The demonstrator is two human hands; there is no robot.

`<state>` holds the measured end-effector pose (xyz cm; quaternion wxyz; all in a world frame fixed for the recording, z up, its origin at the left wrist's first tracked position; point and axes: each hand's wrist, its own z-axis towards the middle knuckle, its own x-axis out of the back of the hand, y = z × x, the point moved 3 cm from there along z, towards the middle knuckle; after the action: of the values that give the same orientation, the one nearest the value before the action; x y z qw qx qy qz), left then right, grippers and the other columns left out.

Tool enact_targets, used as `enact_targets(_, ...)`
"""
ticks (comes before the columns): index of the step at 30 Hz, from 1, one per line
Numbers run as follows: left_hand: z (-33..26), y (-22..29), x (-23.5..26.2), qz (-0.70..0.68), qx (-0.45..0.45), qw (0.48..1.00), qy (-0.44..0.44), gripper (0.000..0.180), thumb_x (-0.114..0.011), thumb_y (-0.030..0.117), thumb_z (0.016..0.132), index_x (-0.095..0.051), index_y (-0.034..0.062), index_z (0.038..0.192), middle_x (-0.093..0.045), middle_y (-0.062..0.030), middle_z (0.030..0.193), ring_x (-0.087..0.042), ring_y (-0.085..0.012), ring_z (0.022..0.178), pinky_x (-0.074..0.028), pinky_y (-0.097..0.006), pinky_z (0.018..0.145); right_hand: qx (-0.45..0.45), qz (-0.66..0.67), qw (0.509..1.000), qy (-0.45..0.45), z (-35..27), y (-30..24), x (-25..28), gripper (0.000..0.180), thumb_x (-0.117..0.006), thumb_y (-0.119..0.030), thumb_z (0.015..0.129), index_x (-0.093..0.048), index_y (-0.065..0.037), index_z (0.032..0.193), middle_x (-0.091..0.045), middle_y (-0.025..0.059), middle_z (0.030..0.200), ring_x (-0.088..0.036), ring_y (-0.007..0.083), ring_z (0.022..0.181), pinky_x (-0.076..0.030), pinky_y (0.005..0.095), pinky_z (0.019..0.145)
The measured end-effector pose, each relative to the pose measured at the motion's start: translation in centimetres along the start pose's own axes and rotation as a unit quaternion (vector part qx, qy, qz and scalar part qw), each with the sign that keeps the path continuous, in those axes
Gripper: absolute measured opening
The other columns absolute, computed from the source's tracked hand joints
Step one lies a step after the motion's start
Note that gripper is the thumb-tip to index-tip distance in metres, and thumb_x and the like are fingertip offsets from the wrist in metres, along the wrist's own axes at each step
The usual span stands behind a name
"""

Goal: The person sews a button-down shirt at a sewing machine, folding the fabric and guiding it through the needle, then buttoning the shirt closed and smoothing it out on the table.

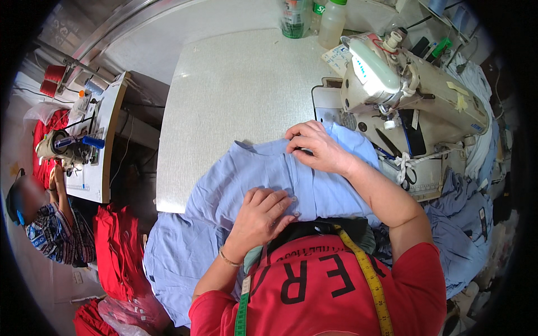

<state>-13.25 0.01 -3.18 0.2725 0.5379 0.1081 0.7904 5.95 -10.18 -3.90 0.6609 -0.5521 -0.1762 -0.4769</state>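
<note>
A light blue button-up shirt (228, 178) is spread over the near edge of the pale worktable, its neckline toward the far side. My right hand (318, 148) is closed at the top of the front opening, with bent fingers pinching the cloth by the neckline. Lower on the shirt front, my left hand (263, 213) rests on the fabric, fingers stretched out and lying beside the buttons (295, 206). More of the blue cloth hangs off the table's near left side.
A sewing machine (414, 84) stands right, with a phone (413, 131) and scissors (410, 177) near it. Bottles (332, 25) line the worktable's (224, 84) back. Blue garments (462, 235) are heaped at right. Leftward, a person (53, 224) works at another machine (59, 147) near red cloth (116, 252).
</note>
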Motion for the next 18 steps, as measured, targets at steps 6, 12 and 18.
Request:
enact_targets(6,0.0,0.1,0.1,0.005,0.002,1.000,-0.007,0.036,-0.071,0.030,0.076,-0.064,0.0101,0.106,-0.060,-0.0038,0.105,-0.054,-0.0234,0.094,-0.040,-0.039,0.088,0.004,0.012,1.000,-0.011,0.2,-0.4,0.2,0.010,-0.063,-0.011,0.074,-0.061,-0.008,0.084,-0.057,0.0073,0.110,-0.049,0.0263,0.111,-0.033,0.0395,0.098)
enact_targets(12,0.0,0.1,0.1,0.010,0.000,1.000,-0.012,0.035,-0.071,0.031,0.077,-0.064,0.0116,0.106,-0.059,-0.0029,0.105,-0.053,-0.0233,0.095,-0.039,-0.038,0.088,0.005,0.022,1.000,-0.021,0.5,-0.5,0.1,0.012,-0.067,-0.009,0.074,-0.058,-0.009,0.081,-0.058,0.0042,0.106,-0.049,0.0235,0.107,-0.030,0.0382,0.097)
enact_targets(18,0.1,0.0,0.2,-0.001,0.003,1.000,-0.012,0.034,-0.070,0.030,0.077,-0.064,0.0112,0.105,-0.059,-0.0028,0.105,-0.053,-0.0233,0.095,-0.039,-0.038,0.088,-0.029,-0.008,0.996,-0.090,2.1,-2.0,0.1,0.008,-0.066,-0.010,0.077,-0.060,-0.009,0.083,-0.060,0.0041,0.083,-0.056,0.0206,0.089,-0.030,0.0372,0.096)
